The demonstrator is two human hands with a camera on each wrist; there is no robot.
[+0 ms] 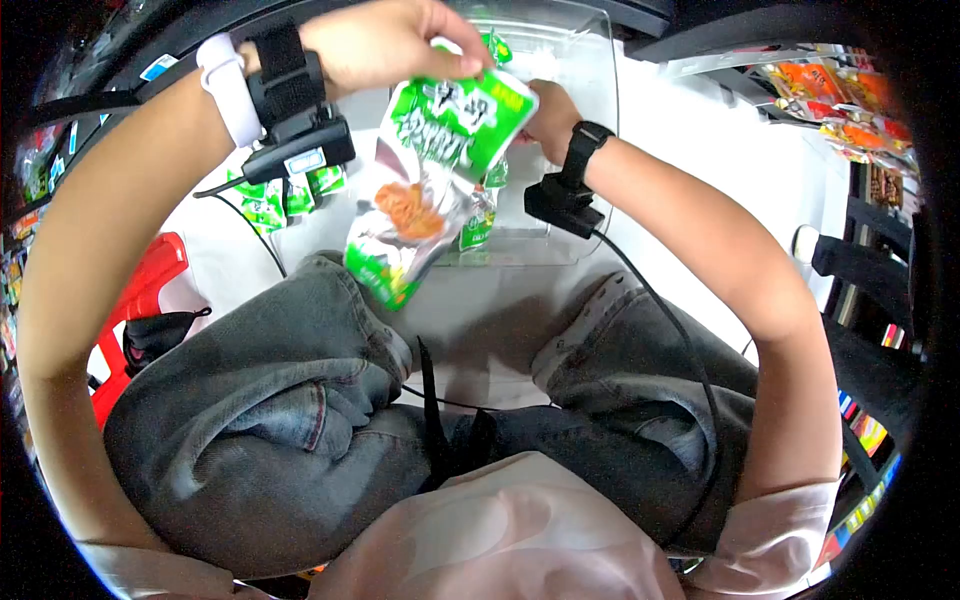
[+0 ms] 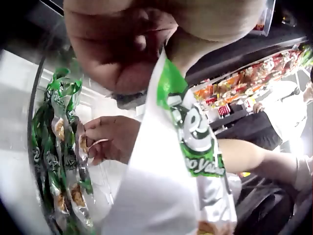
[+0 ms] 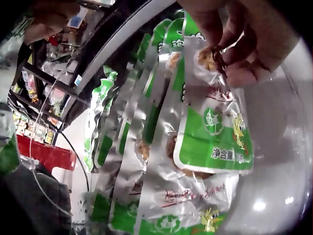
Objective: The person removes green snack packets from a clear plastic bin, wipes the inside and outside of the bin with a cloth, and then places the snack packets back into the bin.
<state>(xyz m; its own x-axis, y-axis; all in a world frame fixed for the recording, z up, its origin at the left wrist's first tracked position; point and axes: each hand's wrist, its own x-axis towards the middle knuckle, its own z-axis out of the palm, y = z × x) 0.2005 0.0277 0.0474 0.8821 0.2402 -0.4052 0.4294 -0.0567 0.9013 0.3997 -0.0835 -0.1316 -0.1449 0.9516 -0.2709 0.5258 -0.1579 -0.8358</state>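
Note:
My left hand [image 1: 390, 45] pinches the top edge of a green and silver snack packet [image 1: 410, 215], which hangs tilted over the near side of a clear plastic bin [image 1: 606, 60]. Orange-brown food shows through the packet's window. Inside the bin, my right hand [image 1: 553, 120] is partly hidden behind that packet in the head view. The right wrist view shows its thumb and fingers pinching the side of another snack packet [image 3: 215, 127], the front one of a row. Several similar packets [image 3: 151, 166] stand upright behind it, overlapping closely.
More green packets [image 1: 285, 200] lie on the white surface left of the bin. A red plastic stool [image 1: 150, 280] stands beside the left knee. Shelves with orange packets [image 1: 840, 100] line the right side. A black cable [image 1: 680, 330] runs from the right wrist camera.

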